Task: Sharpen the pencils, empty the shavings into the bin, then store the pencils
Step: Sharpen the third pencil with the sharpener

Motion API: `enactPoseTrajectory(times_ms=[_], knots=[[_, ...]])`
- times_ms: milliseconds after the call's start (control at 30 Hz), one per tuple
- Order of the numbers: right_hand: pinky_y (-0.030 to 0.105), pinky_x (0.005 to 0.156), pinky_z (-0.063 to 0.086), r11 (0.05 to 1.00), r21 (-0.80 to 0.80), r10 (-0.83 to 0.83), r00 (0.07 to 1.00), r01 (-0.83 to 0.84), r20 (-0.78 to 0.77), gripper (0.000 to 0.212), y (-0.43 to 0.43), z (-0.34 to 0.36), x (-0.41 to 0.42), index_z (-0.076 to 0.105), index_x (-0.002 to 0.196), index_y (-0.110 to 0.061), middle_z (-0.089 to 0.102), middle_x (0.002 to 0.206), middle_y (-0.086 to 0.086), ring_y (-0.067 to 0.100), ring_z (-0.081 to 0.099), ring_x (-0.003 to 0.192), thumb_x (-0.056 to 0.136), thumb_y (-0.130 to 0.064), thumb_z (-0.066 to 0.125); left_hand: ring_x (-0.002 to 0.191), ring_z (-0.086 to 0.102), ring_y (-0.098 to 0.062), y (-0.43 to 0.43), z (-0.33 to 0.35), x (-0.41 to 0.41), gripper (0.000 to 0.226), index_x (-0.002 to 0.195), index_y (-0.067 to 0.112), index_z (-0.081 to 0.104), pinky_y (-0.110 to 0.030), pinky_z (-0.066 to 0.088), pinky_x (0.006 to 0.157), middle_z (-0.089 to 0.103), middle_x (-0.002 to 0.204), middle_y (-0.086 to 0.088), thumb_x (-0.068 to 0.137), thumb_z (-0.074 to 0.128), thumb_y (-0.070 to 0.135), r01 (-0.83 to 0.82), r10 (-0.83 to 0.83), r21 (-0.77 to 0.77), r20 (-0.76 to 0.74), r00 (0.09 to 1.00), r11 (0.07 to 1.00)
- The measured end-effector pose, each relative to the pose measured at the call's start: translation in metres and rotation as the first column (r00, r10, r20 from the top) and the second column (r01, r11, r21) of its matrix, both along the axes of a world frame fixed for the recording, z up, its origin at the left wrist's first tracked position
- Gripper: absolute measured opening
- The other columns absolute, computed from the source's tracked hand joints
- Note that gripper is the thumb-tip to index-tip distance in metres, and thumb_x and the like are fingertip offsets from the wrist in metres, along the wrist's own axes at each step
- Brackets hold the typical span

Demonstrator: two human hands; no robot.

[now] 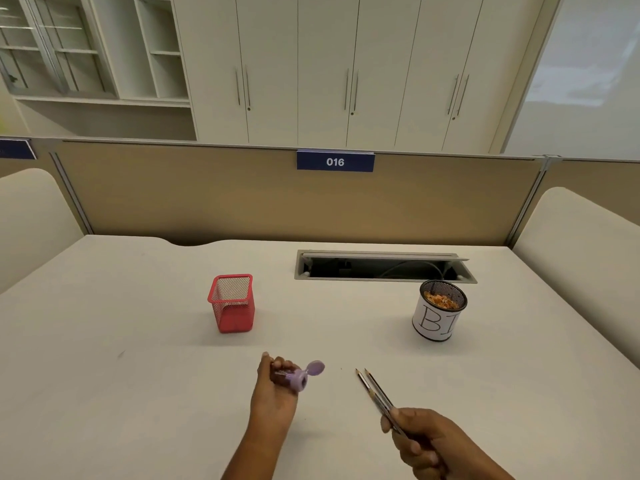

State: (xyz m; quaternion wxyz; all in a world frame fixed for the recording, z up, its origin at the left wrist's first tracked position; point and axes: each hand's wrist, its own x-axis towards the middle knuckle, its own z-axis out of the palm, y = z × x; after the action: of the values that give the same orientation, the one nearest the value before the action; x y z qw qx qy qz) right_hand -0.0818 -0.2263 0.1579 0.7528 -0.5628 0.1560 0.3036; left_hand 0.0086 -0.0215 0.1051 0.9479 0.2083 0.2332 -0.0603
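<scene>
Low in the middle of the frame, the left hand point(273, 400) curls its grip round a purple sharpener point(298, 377). The sharpener's round lid point(316, 368) is flipped open and hangs off to the right. Its open end faces the pencils, which suits either feeding one in or tipping the waste out.

At the lower right, the right hand point(426, 441) pinches two pencils point(375, 393) together by their back ends, just above the counter point(138, 341). Their points aim up and left toward the sharpener. The tips look dark and tapered, but they are too small to judge as sharp.

The bin point(438, 313), a labelled can at the right of the frame, stands within easy reach of that hand and holds orange shavings point(443, 301). The red mesh cup point(232, 303), left of centre, shows nothing inside and is probably where the pencils will be stored. Behind the bin a cable hatch point(381, 266) lies open.
</scene>
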Motion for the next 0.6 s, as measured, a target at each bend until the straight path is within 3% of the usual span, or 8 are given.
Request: enactPoseTrajectory(times_ms=[100, 233, 333, 400, 467, 533, 567, 600], knots=[[0.011, 0.032, 0.02, 0.988, -0.149, -0.014, 0.989, 0.036, 0.147, 0.024, 0.005, 0.004, -0.001, 0.063, 0.075, -0.005, 0.041, 0.042, 0.0, 0.005, 0.026, 0.03, 0.092, -0.012, 0.048, 0.043, 0.058, -0.012, -0.003, -0.004, -0.01, 0.033, 0.068, 0.014, 0.042, -0.023, 0.052, 0.052, 0.056, 0.045, 0.001, 0.099, 0.037, 0.025, 0.016, -0.017, -0.046, -0.025, 1.0, 0.999], [0.013, 0.034, 0.022, 0.947, -0.298, -0.02, 0.945, 0.123, 0.327, 0.016, 0.01, 0.006, -0.004, 0.069, 0.077, -0.009, 0.045, 0.042, -0.003, 0.007, 0.029, 0.032, 0.089, -0.006, 0.058, 0.071, 0.054, -0.022, -0.009, 0.0, -0.019, 0.026, 0.073, 0.011, 0.045, -0.033, 0.044, 0.08, 0.056, 0.059, -0.007, 0.097, 0.036, 0.014, -0.013, 0.002, -0.142, -0.074, 0.997, 0.99], [0.011, 0.038, 0.029, 0.898, -0.395, -0.006, 0.903, 0.194, 0.429, 0.01, 0.014, 0.004, -0.006, 0.071, 0.075, -0.017, 0.049, 0.042, -0.007, 0.004, 0.036, 0.035, 0.08, -0.018, 0.062, 0.079, 0.054, -0.025, -0.015, 0.006, -0.023, 0.023, 0.076, 0.009, 0.045, -0.033, 0.038, 0.097, 0.049, 0.077, -0.01, 0.096, 0.035, 0.01, -0.004, -0.019, -0.196, -0.114, 0.993, 0.981], [0.009, 0.044, 0.033, 0.854, -0.465, 0.016, 0.882, 0.234, 0.472, 0.011, 0.017, 0.0, -0.008, 0.071, 0.073, -0.025, 0.055, 0.044, -0.011, 0.002, 0.04, 0.041, 0.076, -0.025, 0.06, 0.073, 0.063, -0.028, -0.018, 0.008, -0.027, 0.023, 0.077, 0.008, 0.047, -0.034, 0.051, 0.086, 0.053, 0.075, -0.012, 0.097, 0.036, 0.009, 0.01, -0.036, -0.23, -0.106, 0.994, 0.973], [0.011, 0.05, 0.036, 0.818, -0.507, 0.021, 0.867, 0.272, 0.499, 0.013, 0.018, -0.005, -0.008, 0.07, 0.068, -0.034, 0.06, 0.049, -0.015, 0.006, 0.042, 0.048, 0.074, -0.028, 0.061, 0.058, 0.069, -0.031, -0.021, 0.01, -0.033, 0.01, 0.08, 0.005, 0.05, -0.037, 0.059, 0.06, 0.061, 0.066, -0.016, 0.089, 0.054, 0.005, 0.029, -0.048, -0.251, -0.071, 0.996, 0.968], [0.014, 0.054, 0.038, 0.808, -0.51, 0.004, 0.861, 0.297, 0.509, 0.013, 0.021, -0.008, -0.009, 0.07, 0.065, -0.037, 0.062, 0.053, -0.016, 0.01, 0.043, 0.052, 0.071, -0.029, 0.062, 0.056, 0.07, -0.034, -0.025, 0.014, -0.04, 0.055, 0.087, 0.001, 0.052, -0.043, 0.057, 0.05, 0.066, 0.063, -0.022, 0.045, 0.087, -0.005, 0.044, -0.053, -0.256, -0.03, 0.998, 0.966], [0.014, 0.054, 0.038, 0.808, -0.507, -0.002, 0.861, 0.301, 0.508, 0.012, 0.022, -0.009, -0.009, 0.07, 0.065, -0.037, 0.063, 0.054, -0.015, 0.009, 0.044, 0.052, 0.068, -0.03, 0.061, 0.057, 0.07, -0.035, -0.025, 0.012, -0.04, 0.071, 0.093, -0.001, 0.052, -0.043, 0.057, 0.048, 0.067, 0.064, -0.026, 0.032, 0.09, -0.006, 0.046, -0.061, -0.267, -0.048, 0.997, 0.963], [0.013, 0.054, 0.038, 0.809, -0.504, -0.004, 0.861, 0.303, 0.509, 0.012, 0.024, -0.009, -0.009, 0.07, 0.064, -0.037, 0.062, 0.053, -0.013, 0.008, 0.044, 0.051, 0.065, -0.032, 0.059, 0.058, 0.07, -0.036, -0.025, 0.015, -0.041, 0.064, 0.099, -0.001, 0.051, -0.041, 0.057, 0.049, 0.066, 0.063, -0.029, 0.046, 0.087, -0.007, 0.036, -0.052, -0.274, -0.05, 0.997, 0.961]])
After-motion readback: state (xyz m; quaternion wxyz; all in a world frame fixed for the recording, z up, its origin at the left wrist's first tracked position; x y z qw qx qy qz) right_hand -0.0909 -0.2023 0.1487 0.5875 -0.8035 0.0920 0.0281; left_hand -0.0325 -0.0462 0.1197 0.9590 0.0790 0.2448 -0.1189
